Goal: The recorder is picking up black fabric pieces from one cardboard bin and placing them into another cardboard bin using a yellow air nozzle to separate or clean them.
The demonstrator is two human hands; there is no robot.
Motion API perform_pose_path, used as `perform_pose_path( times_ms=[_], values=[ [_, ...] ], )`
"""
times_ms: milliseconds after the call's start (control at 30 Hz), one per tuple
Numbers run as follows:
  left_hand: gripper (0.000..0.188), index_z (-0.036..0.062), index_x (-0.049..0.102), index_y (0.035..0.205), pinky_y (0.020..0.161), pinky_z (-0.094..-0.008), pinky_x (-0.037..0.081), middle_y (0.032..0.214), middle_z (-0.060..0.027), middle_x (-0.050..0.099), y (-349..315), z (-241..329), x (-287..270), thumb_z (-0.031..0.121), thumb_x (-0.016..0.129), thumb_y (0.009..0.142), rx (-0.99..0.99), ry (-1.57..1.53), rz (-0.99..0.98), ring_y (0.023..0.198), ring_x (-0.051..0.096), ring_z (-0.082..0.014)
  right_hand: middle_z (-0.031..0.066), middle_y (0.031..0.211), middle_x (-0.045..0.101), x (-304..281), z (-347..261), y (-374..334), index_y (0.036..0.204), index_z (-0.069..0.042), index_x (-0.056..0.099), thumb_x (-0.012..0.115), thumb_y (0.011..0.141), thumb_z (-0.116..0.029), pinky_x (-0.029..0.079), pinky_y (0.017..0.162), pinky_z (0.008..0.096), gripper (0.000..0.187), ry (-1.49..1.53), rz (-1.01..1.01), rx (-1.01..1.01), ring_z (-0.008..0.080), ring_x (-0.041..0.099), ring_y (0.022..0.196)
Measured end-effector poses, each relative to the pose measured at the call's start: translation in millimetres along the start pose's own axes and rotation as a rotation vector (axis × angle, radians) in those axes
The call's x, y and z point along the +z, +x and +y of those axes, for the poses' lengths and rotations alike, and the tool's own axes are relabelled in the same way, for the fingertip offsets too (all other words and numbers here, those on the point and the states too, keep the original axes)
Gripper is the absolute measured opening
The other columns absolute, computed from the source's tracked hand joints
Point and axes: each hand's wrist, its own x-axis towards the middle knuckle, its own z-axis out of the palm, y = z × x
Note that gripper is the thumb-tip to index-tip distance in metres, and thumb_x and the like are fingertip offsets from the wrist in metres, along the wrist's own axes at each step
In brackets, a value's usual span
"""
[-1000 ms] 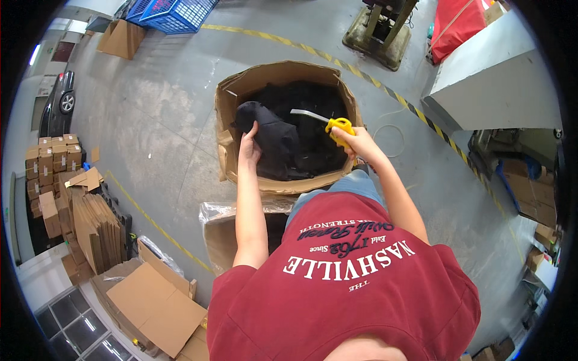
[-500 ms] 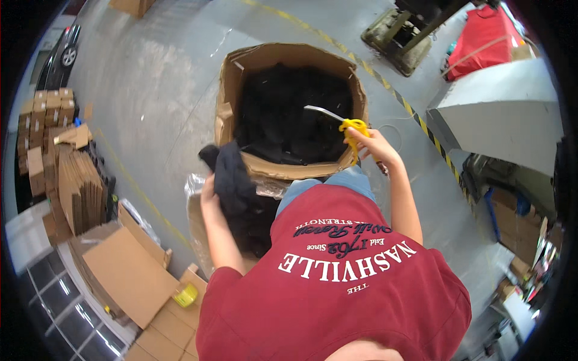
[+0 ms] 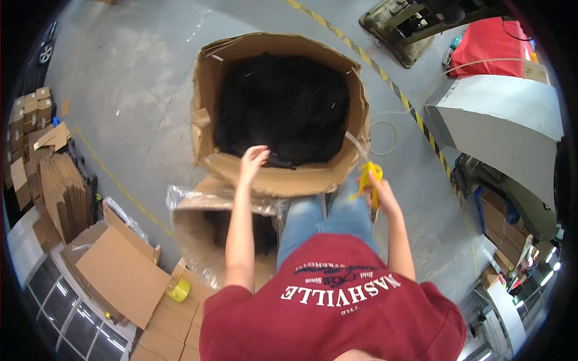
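My left hand hovers over the near rim of a large open carton, its fingers slightly bent and nothing held in them. Dark cloth items, black and fluffy-looking, pile up inside that carton. To the right, beside the carton's near right corner, my right hand grips a yellow air blow gun, its long pale nozzle angled up and left over the carton's edge. A second, lower carton, lined with clear plastic, stands by my left forearm with more dark cloth in it.
Flattened cardboard and a roll of yellow tape lie at the left. A thin hose coils on the floor to the right, near a black-and-yellow floor line. Beyond stand a grey-white machine housing and a heavy metal base.
My left hand has let go of the dark cloth and moved up and right to the large carton. My right hand has come lower with the blow gun, which is now nearer my legs.
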Motion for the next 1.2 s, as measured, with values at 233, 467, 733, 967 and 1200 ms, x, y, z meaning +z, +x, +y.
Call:
perform_pose_path(
  times_ms=[233, 467, 733, 967, 1200],
  values=[
    [0.082, 0.0053, 0.040, 0.126, 0.094, -0.0368, 0.043, 0.119, -0.0171, 0.055, 262, -74, 83, 0.020, 0.083, 0.058, 0.146, 0.557, 0.228, 0.109, 0.055, -0.0306, -0.0008, 0.074, 0.061, 13, 90, 12, 0.094, -0.002, 0.065, 0.053, 0.090, -0.044, 0.035, 0.050, 0.0189, 0.044, 0.149, 0.120, 0.173, 0.0035, 0.045, 0.058],
    [0.058, -0.0046, 0.058, 0.106, 0.076, -0.0315, 0.049, 0.095, -0.0145, 0.066, 223, -61, 129, 0.022, 0.081, 0.060, 0.033, 0.355, -0.018, 0.083, 0.063, -0.0215, 0.0029, 0.065, 0.060, 17, 79, 21, 0.082, 0.000, 0.062, 0.057, 0.089, -0.039, 0.044, 0.054, 0.0259, 0.040, 0.257, 0.310, 0.131, 0.0098, 0.056, 0.057],
    [0.055, 0.0082, 0.050, 0.116, 0.082, -0.0299, 0.047, 0.102, -0.0067, 0.060, 47, 68, 116, 0.007, 0.077, 0.069, 0.164, -0.068, 0.107, 0.095, 0.057, -0.0160, 0.0021, 0.050, 0.051, 10, 6, -1, 0.065, -0.003, 0.058, 0.061, 0.083, -0.046, 0.040, 0.041, 0.0275, 0.047, -0.126, 0.145, -0.028, 0.0110, 0.049, 0.041],
    [0.044, 0.0018, 0.055, 0.116, 0.082, -0.0307, 0.047, 0.107, -0.0071, 0.061, -35, 114, 79, 0.020, 0.072, 0.079, 0.175, -0.390, 0.131, 0.094, 0.059, -0.0175, 0.0050, 0.056, 0.056, 30, -69, -28, 0.070, -0.002, 0.060, 0.060, 0.080, -0.052, 0.042, 0.047, 0.0294, 0.052, -0.305, 0.156, -0.412, 0.0115, 0.053, 0.046],
    [0.043, 0.0030, 0.053, 0.120, 0.089, -0.0340, 0.046, 0.113, -0.0079, 0.059, -97, 115, 62, 0.029, 0.063, 0.086, 0.134, -0.650, -0.046, 0.101, 0.058, -0.0220, 0.0018, 0.054, 0.054, 27, -107, -38, 0.072, -0.003, 0.060, 0.060, 0.081, -0.052, 0.042, 0.043, 0.0255, 0.050, -0.316, -0.027, -0.391, 0.0110, 0.053, 0.044]
  ],
)
